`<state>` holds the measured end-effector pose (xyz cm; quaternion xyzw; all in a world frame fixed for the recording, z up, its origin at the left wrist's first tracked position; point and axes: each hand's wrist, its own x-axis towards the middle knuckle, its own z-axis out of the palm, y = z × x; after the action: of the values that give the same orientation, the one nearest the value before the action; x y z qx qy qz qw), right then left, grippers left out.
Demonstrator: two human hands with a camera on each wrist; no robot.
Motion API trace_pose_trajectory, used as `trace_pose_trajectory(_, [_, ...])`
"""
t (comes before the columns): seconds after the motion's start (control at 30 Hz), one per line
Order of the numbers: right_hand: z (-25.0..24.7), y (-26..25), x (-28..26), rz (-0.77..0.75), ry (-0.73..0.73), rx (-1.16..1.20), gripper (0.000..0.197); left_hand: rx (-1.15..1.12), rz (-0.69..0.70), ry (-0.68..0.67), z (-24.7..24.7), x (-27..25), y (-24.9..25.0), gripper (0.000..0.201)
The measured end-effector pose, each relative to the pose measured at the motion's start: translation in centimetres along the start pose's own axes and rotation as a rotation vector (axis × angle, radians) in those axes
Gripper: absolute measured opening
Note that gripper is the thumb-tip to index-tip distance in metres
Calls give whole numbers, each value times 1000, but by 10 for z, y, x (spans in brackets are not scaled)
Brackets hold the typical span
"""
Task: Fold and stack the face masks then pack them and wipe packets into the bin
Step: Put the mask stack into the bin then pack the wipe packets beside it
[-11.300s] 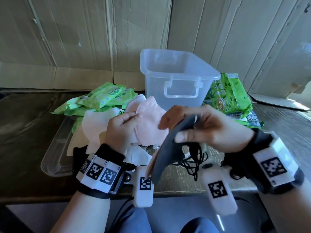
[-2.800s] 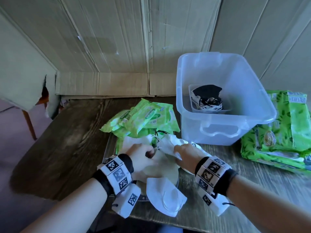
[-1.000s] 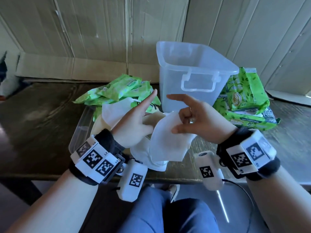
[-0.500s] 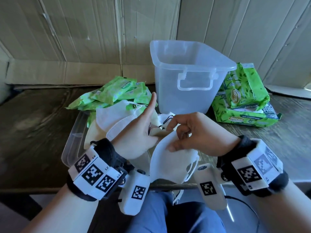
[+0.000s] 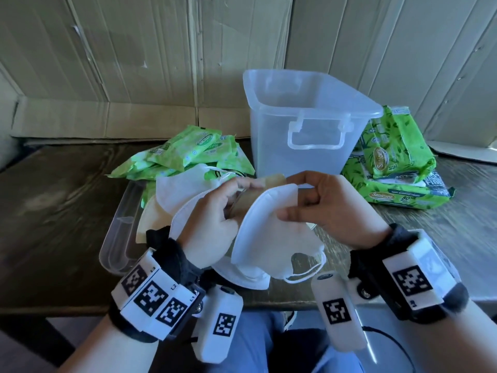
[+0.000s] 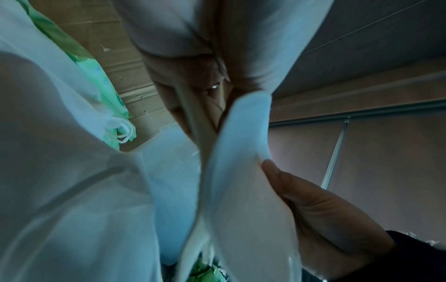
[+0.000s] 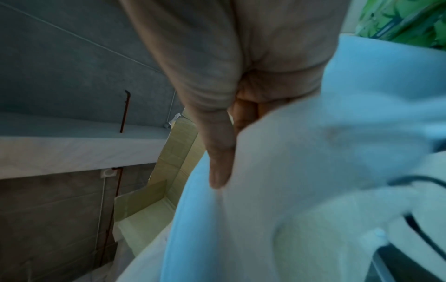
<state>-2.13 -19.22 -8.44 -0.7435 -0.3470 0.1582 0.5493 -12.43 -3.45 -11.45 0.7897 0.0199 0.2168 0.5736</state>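
Above the table's near edge my right hand (image 5: 298,203) pinches the top corner of a folded white mask (image 5: 263,238), thumb on its face; the right wrist view shows that thumb (image 7: 218,158) pressing the white mask (image 7: 301,190). My left hand (image 5: 236,195) grips a folded beige mask (image 5: 271,181) that stands right behind the white one. The left wrist view shows the beige mask (image 6: 193,122) edge-on beside the white mask (image 6: 241,190). More loose masks (image 5: 183,192) lie in a heap under my left hand. The clear bin (image 5: 309,146) stands behind the hands; its inside is hidden.
Small green wipe packets (image 5: 193,152) lie left of the bin, larger green packs (image 5: 392,168) to its right. A clear lid (image 5: 118,238) lies under the mask heap. Cardboard walls close off the back. My knees are below the wooden table's (image 5: 53,224) edge.
My left index finger was pointing up; now the left fingers curl round the beige mask. The right hand has brought the white mask up against it.
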Motion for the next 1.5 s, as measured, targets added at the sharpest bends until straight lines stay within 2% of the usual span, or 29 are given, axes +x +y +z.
trace_pose_trajectory(0.1, [0, -5, 4, 13, -17, -63, 43, -50, -47, -23, 0, -2, 5, 25])
trace_pose_trajectory(0.23, [4, -7, 7, 41, -32, -87, 38, -193, -141, -59, -2, -3, 7, 44])
trace_pose_trajectory(0.3, [5, -7, 9, 48, -21, -96, 36, -170, -91, -69, 0, -4, 8, 38])
trace_pose_trajectory(0.37, [5, -8, 10, 53, -14, -94, 34, -152, -85, -39, 2, -3, 6, 20])
trace_pose_trajectory(0.47, [5, -8, 12, 57, 7, -121, 33, -138, -92, 3, 0, -3, 5, 13])
trace_pose_trajectory(0.7, [8, -11, 14, 43, -29, -130, 30, -140, -71, 20, 2, -4, 4, 18])
trace_pose_trajectory(0.83, [12, -11, 17, 20, -18, -124, 31, -184, -5, 34, -2, -2, 2, 51])
trace_pose_trajectory(0.9, [16, -10, 20, 6, 4, -145, 25, -175, 40, 14, -5, -2, 2, 56])
trace_pose_trajectory(1.03, [19, -7, 25, -55, 84, -349, 13, -7, 67, 48, -16, -2, 3, 42])
trace_pose_trajectory(1.13, [19, -9, 26, -141, 98, -528, 14, 36, 19, 216, -33, 0, 1, 40])
trace_pose_trajectory(1.2, [23, -11, 26, -168, -13, -632, 14, 40, 3, 325, -45, 2, -4, 42])
trace_pose_trajectory(1.3, [39, -13, 25, -172, -291, -780, 12, 53, -12, 421, -59, 5, -10, 44])
trace_pose_trajectory(1.43, [73, -9, 23, -159, -609, -933, 57, 67, -51, 447, -68, 5, -15, 42])
trace_pose_trajectory(1.5, [88, -5, 23, -163, -730, -1069, 70, 57, -53, 481, -71, 4, -16, 42])
